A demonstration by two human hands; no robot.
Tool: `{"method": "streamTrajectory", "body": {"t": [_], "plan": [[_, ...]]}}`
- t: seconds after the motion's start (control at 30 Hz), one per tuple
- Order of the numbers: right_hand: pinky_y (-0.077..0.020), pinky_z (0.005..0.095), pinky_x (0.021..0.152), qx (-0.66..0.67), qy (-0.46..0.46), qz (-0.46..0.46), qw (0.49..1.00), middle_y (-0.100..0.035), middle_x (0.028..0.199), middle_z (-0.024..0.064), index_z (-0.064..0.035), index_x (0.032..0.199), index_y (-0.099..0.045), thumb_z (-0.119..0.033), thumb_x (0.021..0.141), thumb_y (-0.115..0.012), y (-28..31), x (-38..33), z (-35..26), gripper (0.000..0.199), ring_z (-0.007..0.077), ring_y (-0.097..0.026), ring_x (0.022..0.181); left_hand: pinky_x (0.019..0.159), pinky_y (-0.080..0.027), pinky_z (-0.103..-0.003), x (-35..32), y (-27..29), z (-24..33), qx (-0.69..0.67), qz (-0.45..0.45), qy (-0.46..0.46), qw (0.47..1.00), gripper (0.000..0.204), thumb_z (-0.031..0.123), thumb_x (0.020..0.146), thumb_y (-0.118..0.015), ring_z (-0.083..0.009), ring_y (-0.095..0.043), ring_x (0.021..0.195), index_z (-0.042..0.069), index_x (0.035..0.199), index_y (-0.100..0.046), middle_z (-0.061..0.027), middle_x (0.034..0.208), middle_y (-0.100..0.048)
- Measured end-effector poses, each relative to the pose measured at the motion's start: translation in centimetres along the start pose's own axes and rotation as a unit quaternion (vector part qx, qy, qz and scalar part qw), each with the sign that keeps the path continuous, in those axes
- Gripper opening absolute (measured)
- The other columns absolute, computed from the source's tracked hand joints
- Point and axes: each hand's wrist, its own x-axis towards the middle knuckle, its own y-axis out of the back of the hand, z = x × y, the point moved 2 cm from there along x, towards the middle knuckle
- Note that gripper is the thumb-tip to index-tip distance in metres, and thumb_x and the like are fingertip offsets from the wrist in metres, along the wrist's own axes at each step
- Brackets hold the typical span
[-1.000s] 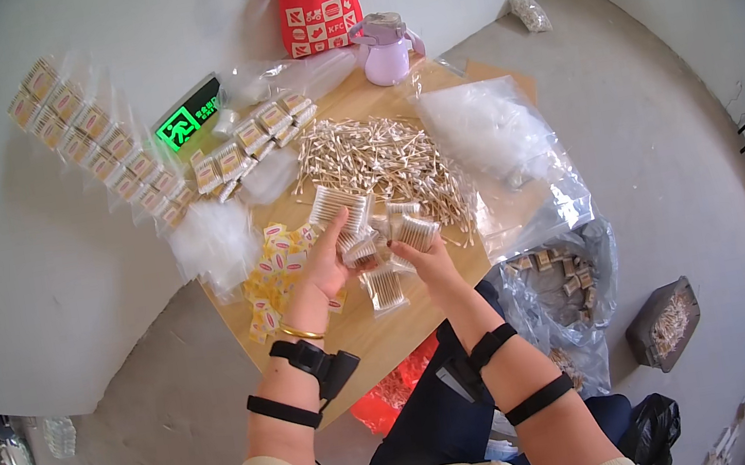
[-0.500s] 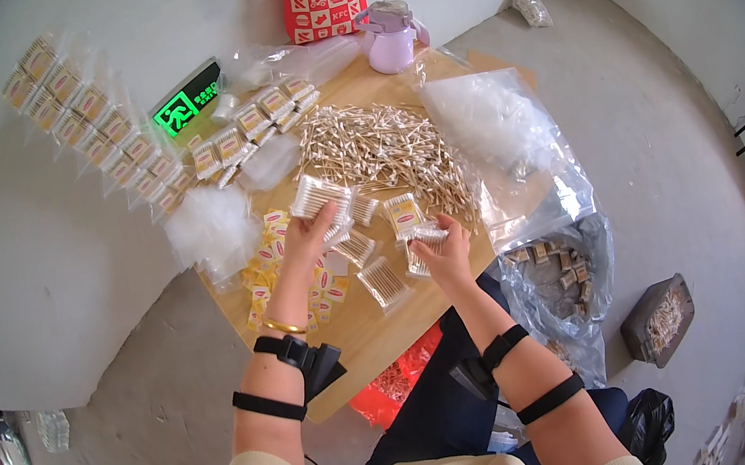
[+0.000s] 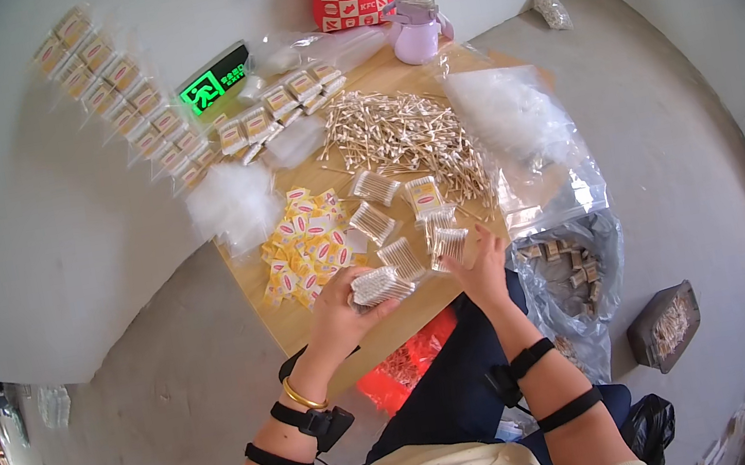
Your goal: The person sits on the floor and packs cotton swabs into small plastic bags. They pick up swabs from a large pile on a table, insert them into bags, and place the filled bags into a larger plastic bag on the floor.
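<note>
So, packing stage, going by the layout. The wooden table (image 3: 308, 317) carried everything: a big loose heap of cotton swabs (image 3: 400, 134) at its far middle, a clear plastic bag of white fluff (image 3: 510, 111) to the right of it, and a second white fluffy wad (image 3: 230, 202) at the left edge. A spread of yellow sachets (image 3: 305, 244) lay on the near left. Between sachets and heap sat several small clear packets of swabs (image 3: 376, 222), already filled, well apart from each other.

The left hand (image 3: 341, 312) was at the table's near edge, fingers clamped round a bundle of swabs (image 3: 379, 285) in a clear packet, held just off the surface. The right hand (image 3: 487, 267) was beside it, fingers bent onto another small swab packet (image 3: 448, 244) lying on the table; whether it gripped or only pressed I couldn't tell.

My read: one packet in hand, being squared up or closed. The next move looked to need both hands on that bundle, swabs kept aligned so none slip out the open end.
</note>
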Motion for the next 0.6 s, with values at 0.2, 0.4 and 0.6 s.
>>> {"method": "streamTrajectory", "body": {"t": [0.2, 0.4, 0.6], "plan": [[-0.0474, 0.0347, 0.08, 0.244, 0.003, -0.234, 0.941, -0.057, 0.107, 0.01, -0.0032, 0.11, -0.06, -0.015, 0.08, -0.076, 5.5, -1.3, -5.5, 0.036, 0.0241, -0.055, 0.099, 0.078, -0.051, -0.039, -0.2, 1.0, 3.5, 0.146, 0.009, -0.113, 0.983, 0.049, 0.031, 0.068, -0.085, -0.0296, -0.063, 0.088, 0.009, 0.105, -0.062, -0.0079, 0.095, -0.065], [-0.0469, 0.0329, 0.083, 0.256, 0.112, -0.286, 0.917, -0.062, 0.102, 0.0064, -0.0059, 0.114, -0.059, -0.011, 0.083, -0.073, 6.6, -3.7, -8.8, 0.034, 0.0197, -0.059, 0.096, 0.082, -0.05, -0.037, -1.0, 0.4, 4.3, 0.165, -0.013, -0.103, 0.981, 0.051, 0.029, 0.07, -0.086, -0.0275, -0.064, 0.092, 0.007, 0.109, -0.061, -0.0078, 0.1, -0.065], [-0.0477, 0.0291, 0.08, 0.381, 0.015, -0.303, 0.873, -0.065, 0.096, 0.0046, -0.0015, 0.109, -0.058, -0.009, 0.089, -0.068, 3.4, -4.7, -7.8, 0.024, 0.0127, -0.06, 0.09, 0.086, -0.05, -0.03, -3.5, -1.5, -1.7, -0.293, -0.044, 0.157, 0.942, 0.049, 0.026, 0.084, -0.078, -0.0122, -0.061, 0.1, 0.0, 0.119, -0.055, -0.0052, 0.112, -0.065]]}}
